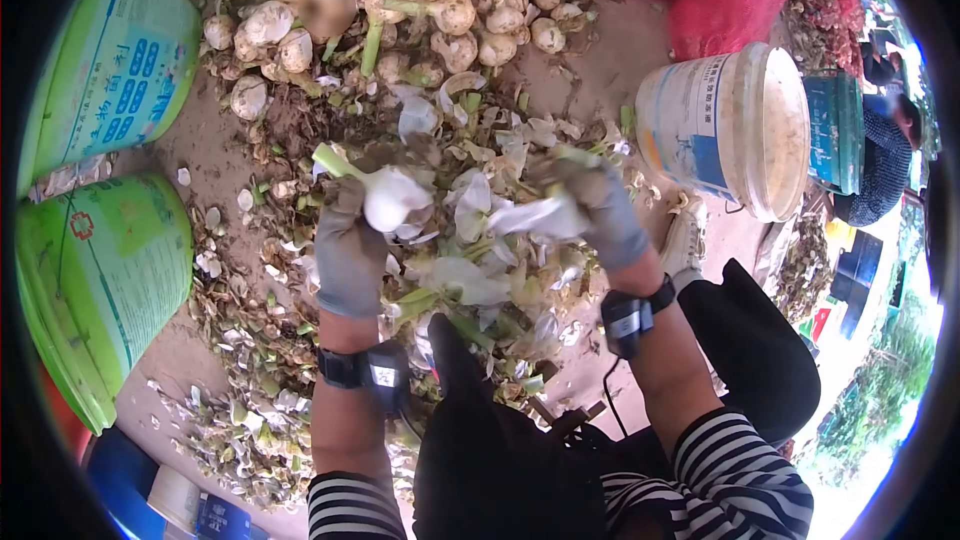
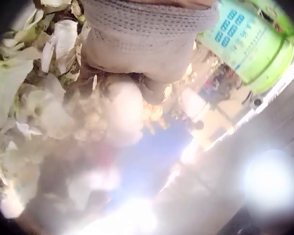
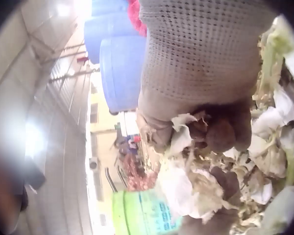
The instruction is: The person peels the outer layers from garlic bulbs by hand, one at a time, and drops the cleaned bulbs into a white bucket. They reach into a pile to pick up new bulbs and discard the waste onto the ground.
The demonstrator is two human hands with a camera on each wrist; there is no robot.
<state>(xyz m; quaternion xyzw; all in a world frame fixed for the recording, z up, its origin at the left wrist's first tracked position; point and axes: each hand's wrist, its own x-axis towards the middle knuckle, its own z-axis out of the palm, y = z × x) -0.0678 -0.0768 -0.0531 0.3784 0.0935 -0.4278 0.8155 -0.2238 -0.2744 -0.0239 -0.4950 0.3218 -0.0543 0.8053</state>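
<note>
A peeled white garlic bulb (image 1: 395, 199) with a short green stem is gripped by the gloved left hand (image 1: 350, 252) over the husk pile (image 1: 465, 285). In the left wrist view the bulb (image 2: 125, 110) is blurred below the gloved left hand (image 2: 139, 49). The gloved right hand (image 1: 605, 210) pinches loose white husk (image 1: 540, 219), blurred in the head view. From the right wrist, curled fingers of the right hand (image 3: 201, 73) hold papery skin (image 3: 181, 134), with more white husk (image 3: 179, 188) hanging below.
Unpeeled bulbs (image 1: 455, 15) lie heaped beyond the husks. Two green buckets (image 1: 120, 270) stand at the left, a white bucket (image 1: 725, 130) at the right, near a red net (image 1: 720, 0). A person in dark clothing (image 1: 880, 160) sits farther right.
</note>
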